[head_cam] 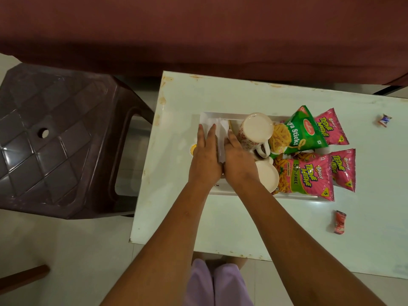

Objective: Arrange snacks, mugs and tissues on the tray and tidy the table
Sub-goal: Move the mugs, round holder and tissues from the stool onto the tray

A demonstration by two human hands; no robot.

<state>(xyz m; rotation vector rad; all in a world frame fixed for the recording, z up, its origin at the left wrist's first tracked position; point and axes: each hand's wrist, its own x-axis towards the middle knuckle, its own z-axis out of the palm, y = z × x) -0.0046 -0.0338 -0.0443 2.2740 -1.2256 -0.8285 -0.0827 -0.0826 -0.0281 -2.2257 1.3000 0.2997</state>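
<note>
A white rectangular tray (223, 188) lies on the white table (231, 226). At its left end a stack of white tissues (217, 124) lies under my hands. My left hand (205, 155) rests flat on the stack with fingers extended. My right hand (238, 160) presses the tissues' right edge, beside a patterned cream mug (254, 133) lying on its side. A second cream mug (266, 175) sits just below it. A green snack packet (298, 131) and several pink snack packets (306, 175) fill the tray's right end.
Two crumpled wrappers lie loose on the table: a red one (339, 221) at the front right and a small white-blue one (384, 120) at the far right. A brown plastic stool (55, 138) stands to the left. A maroon sofa (198, 34) runs behind the table.
</note>
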